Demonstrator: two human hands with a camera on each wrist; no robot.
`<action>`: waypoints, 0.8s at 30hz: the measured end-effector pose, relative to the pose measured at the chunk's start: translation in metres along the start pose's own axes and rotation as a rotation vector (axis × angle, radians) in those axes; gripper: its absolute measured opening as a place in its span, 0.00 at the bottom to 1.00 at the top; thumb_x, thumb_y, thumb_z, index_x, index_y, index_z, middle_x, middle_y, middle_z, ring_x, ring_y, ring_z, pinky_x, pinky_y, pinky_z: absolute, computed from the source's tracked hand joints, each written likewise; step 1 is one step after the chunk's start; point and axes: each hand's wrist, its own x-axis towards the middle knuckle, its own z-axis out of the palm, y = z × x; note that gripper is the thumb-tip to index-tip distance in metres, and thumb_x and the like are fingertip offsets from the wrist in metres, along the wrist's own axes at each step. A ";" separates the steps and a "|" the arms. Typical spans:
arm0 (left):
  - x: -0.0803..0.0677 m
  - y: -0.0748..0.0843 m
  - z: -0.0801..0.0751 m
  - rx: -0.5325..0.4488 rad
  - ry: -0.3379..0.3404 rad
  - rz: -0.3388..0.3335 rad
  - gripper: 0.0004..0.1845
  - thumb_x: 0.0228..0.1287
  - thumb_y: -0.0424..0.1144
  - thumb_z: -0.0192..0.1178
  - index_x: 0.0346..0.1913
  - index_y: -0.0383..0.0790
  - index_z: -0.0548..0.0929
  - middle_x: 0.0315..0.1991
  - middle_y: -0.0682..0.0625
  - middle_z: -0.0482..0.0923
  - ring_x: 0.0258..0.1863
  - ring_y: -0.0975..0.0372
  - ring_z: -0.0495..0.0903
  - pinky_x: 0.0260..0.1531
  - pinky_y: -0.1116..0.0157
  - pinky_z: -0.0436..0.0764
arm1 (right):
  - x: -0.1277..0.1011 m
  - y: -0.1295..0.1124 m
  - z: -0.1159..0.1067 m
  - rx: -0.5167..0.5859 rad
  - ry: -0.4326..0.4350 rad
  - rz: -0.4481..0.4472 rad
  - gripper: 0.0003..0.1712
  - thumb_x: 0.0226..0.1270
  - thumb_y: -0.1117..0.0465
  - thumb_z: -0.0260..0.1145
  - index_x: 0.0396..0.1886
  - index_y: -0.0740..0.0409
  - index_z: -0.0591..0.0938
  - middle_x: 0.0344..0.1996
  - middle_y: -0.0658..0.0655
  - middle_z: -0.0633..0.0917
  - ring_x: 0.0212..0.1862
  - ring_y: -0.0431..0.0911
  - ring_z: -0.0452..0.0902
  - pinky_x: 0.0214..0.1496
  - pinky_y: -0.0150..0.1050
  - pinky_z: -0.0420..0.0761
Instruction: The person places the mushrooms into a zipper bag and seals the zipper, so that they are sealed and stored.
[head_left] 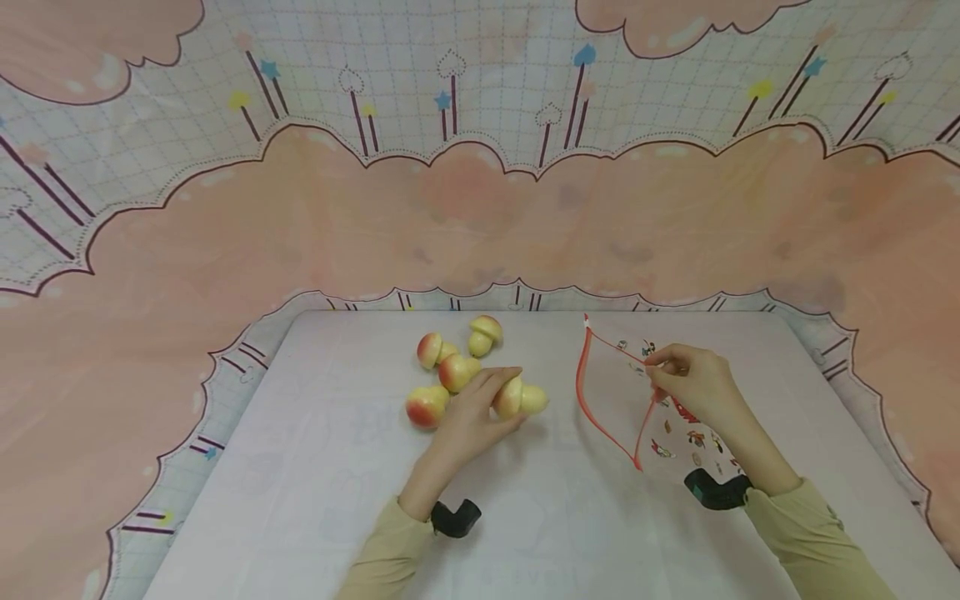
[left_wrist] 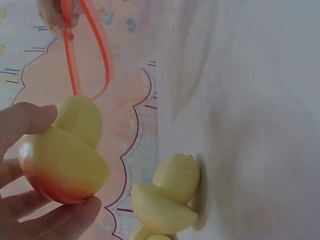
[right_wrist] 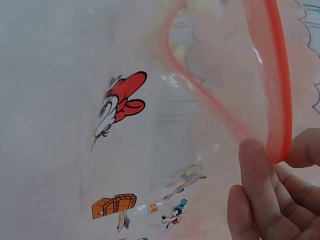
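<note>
Several yellow-and-red toy mushrooms lie on the white table (head_left: 315,467). My left hand (head_left: 480,412) grips one mushroom (head_left: 519,398) (left_wrist: 62,160) between thumb and fingers, just right of the others (head_left: 427,406). Another mushroom (left_wrist: 167,192) rests on the table close by. My right hand (head_left: 686,379) (right_wrist: 270,195) pinches the red zip rim of a clear plastic bag (head_left: 637,400) (right_wrist: 150,150) printed with cartoon figures, holding its mouth (head_left: 600,383) open toward the mushrooms. The bag's rim (left_wrist: 85,45) also shows in the left wrist view.
A pink and white cloud-patterned cloth (head_left: 480,208) hangs behind and around the table. A black wrist strap sits on each forearm (head_left: 457,518) (head_left: 716,490). Bare table surface lies in front of both hands.
</note>
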 end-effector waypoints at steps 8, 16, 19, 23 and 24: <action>0.004 0.012 -0.003 -0.122 -0.014 0.009 0.32 0.53 0.44 0.71 0.63 0.48 0.75 0.58 0.50 0.77 0.59 0.57 0.76 0.60 0.59 0.76 | -0.001 -0.002 0.000 0.004 -0.008 0.008 0.14 0.67 0.59 0.62 0.48 0.62 0.81 0.25 0.56 0.87 0.24 0.40 0.78 0.16 0.34 0.63; 0.010 0.021 -0.003 -0.139 -0.019 0.023 0.32 0.54 0.44 0.70 0.63 0.47 0.74 0.58 0.50 0.77 0.58 0.59 0.76 0.58 0.61 0.77 | -0.002 -0.002 0.000 0.012 -0.007 0.001 0.14 0.67 0.59 0.61 0.48 0.62 0.81 0.26 0.57 0.87 0.24 0.41 0.79 0.16 0.33 0.62; 0.013 0.024 -0.001 -0.158 -0.023 0.023 0.32 0.54 0.44 0.70 0.63 0.47 0.74 0.58 0.50 0.77 0.55 0.60 0.77 0.53 0.64 0.79 | -0.002 -0.001 0.000 0.010 -0.010 0.002 0.14 0.67 0.59 0.61 0.48 0.61 0.81 0.26 0.56 0.87 0.24 0.41 0.79 0.16 0.33 0.63; 0.017 0.028 0.002 -0.202 -0.045 0.015 0.32 0.55 0.43 0.70 0.64 0.46 0.74 0.58 0.50 0.76 0.52 0.61 0.77 0.49 0.67 0.80 | -0.002 0.000 0.001 0.001 -0.010 0.004 0.13 0.67 0.60 0.61 0.48 0.61 0.81 0.25 0.55 0.87 0.23 0.41 0.78 0.16 0.33 0.64; 0.018 0.029 0.003 -0.208 -0.050 0.015 0.32 0.55 0.43 0.70 0.64 0.46 0.74 0.58 0.50 0.76 0.51 0.61 0.77 0.49 0.68 0.80 | -0.002 0.001 0.001 0.000 -0.009 -0.001 0.14 0.67 0.60 0.61 0.48 0.62 0.81 0.25 0.55 0.87 0.23 0.41 0.77 0.16 0.33 0.64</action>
